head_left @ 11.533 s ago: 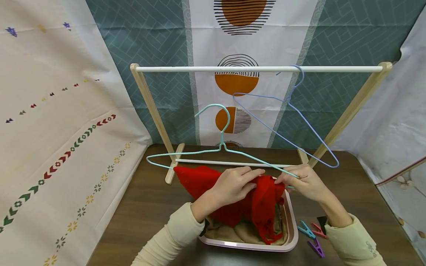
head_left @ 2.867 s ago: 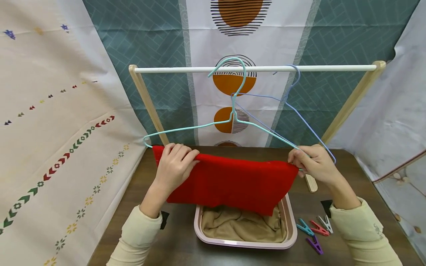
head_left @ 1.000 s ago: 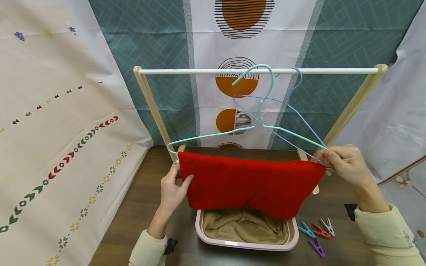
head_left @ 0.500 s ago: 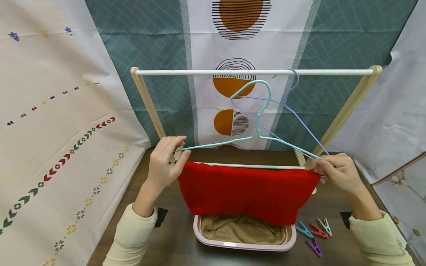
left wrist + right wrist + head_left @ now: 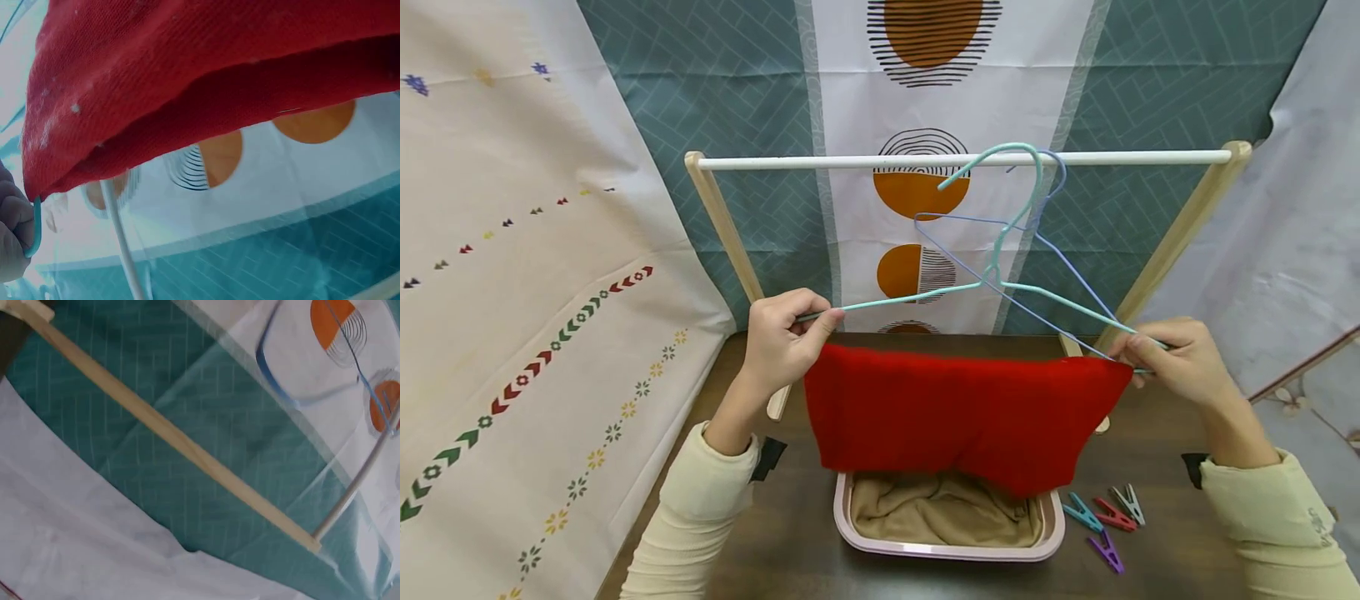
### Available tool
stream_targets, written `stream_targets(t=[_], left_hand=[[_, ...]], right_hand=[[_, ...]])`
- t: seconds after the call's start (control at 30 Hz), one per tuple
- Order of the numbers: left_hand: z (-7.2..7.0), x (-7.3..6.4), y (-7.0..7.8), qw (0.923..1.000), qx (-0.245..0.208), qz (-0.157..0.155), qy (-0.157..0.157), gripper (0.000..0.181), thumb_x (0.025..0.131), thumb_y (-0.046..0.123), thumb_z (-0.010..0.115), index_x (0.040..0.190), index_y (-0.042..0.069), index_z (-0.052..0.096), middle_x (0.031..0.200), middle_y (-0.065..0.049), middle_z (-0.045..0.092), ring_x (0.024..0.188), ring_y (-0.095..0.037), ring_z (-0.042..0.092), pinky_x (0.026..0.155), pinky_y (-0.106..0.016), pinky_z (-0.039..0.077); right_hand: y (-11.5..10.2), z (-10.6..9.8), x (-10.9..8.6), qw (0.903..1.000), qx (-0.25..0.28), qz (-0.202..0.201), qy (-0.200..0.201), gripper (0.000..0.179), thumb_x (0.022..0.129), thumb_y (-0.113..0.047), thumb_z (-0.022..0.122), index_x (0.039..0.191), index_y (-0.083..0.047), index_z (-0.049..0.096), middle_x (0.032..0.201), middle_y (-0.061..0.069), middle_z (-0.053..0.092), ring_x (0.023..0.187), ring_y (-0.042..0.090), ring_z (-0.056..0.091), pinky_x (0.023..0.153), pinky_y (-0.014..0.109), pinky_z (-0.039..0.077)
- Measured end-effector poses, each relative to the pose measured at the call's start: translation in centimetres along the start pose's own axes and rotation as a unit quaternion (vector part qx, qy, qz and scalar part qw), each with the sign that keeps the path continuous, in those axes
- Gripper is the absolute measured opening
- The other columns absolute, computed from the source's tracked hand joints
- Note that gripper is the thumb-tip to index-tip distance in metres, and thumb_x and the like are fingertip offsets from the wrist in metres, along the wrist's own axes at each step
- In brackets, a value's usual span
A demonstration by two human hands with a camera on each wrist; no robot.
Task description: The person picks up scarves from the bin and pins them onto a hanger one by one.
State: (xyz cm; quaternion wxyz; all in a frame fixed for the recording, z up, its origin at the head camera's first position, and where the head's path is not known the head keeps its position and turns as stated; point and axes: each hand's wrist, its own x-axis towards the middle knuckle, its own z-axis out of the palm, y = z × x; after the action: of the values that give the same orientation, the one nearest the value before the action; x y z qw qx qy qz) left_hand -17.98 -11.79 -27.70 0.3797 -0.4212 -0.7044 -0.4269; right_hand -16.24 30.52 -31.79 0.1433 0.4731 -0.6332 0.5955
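Observation:
A red knit cloth (image 5: 962, 417) hangs spread over the lower bar of a mint-green hanger (image 5: 910, 297), its folded underside showing in the left wrist view. My left hand (image 5: 786, 337) pinches the hanger's left shoulder between thumb and fingers, just above the cloth's corner. At the other end my right hand (image 5: 1180, 362) grips the right shoulder beside the cloth's right corner. The hanger's hook points up and overlaps the rack's white rail (image 5: 820, 162) in the head view. Below the cloth sits a pink basin (image 5: 947, 550) with brown fabric (image 5: 940, 512) in it.
A blue hanger (image 5: 1078, 275) hangs bare from the rail, behind the mint one. The wooden rack post (image 5: 1180, 242) stands on the right. Several clothespins, among them a purple clothespin (image 5: 1107, 552), lie on the dark table (image 5: 760, 533) right of the basin.
The red cloth, bunched over the basin at first, now hangs flat on the hanger. My left hand has moved from the cloth to the hanger's left shoulder, and the hanger has just risen.

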Motion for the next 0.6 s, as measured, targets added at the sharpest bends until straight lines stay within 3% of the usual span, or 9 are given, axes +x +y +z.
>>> stream_targets(t=[0.17,0.27,0.4,0.5,0.6], left_hand=[[0.4,1.1,0.7,0.9998,0.012,-0.012,0.008,0.017,0.074,-0.004,0.068,0.060,0.000,0.058,0.049,-0.001,0.041,0.043,-0.009,0.029,0.041,-0.020,0.022],[0.8,1.0,0.9,0.9996,0.019,-0.019,0.012,0.017,0.071,-0.007,0.069,0.059,0.000,0.058,0.049,0.000,0.041,0.043,-0.009,0.029,0.041,-0.020,0.023],[1.1,0.4,0.8,0.9993,0.025,-0.024,0.015,0.018,0.070,-0.007,0.069,0.058,0.001,0.058,0.049,0.001,0.040,0.043,-0.009,0.030,0.041,-0.020,0.024],[1.3,-0.1,0.8,0.9993,0.025,-0.025,0.016,0.018,0.070,-0.007,0.069,0.058,0.001,0.058,0.049,0.001,0.039,0.043,-0.009,0.030,0.041,-0.020,0.024],[1.5,-0.6,0.7,0.9991,0.025,-0.027,0.020,0.018,0.069,-0.007,0.069,0.059,0.002,0.058,0.049,0.001,0.039,0.043,-0.009,0.030,0.041,-0.020,0.024]], right_hand=[[-1.0,-1.1,-0.1,0.9967,-0.014,0.078,0.019,0.022,0.088,0.014,0.042,0.088,0.010,0.064,0.058,0.005,0.047,0.044,0.010,0.041,0.037,0.027,0.031],[-1.1,-1.8,-1.2,0.9912,-0.023,0.127,0.028,0.025,0.088,0.015,0.041,0.096,0.008,0.063,0.066,0.006,0.052,0.048,0.012,0.049,0.040,0.025,0.037],[-1.1,-2.2,-3.4,0.9806,-0.079,0.175,0.039,0.031,0.087,0.017,0.041,0.103,0.001,0.063,0.070,0.005,0.060,0.053,0.012,0.056,0.045,0.025,0.041],[-1.1,-2.2,-5.2,0.9742,-0.095,0.198,0.054,0.034,0.084,0.020,0.041,0.103,0.001,0.062,0.068,0.006,0.062,0.053,0.012,0.055,0.044,0.027,0.039],[-0.8,-2.1,-7.0,0.9762,-0.056,0.194,0.080,0.032,0.083,0.023,0.041,0.101,0.005,0.060,0.069,0.008,0.062,0.054,0.012,0.054,0.044,0.028,0.039]])
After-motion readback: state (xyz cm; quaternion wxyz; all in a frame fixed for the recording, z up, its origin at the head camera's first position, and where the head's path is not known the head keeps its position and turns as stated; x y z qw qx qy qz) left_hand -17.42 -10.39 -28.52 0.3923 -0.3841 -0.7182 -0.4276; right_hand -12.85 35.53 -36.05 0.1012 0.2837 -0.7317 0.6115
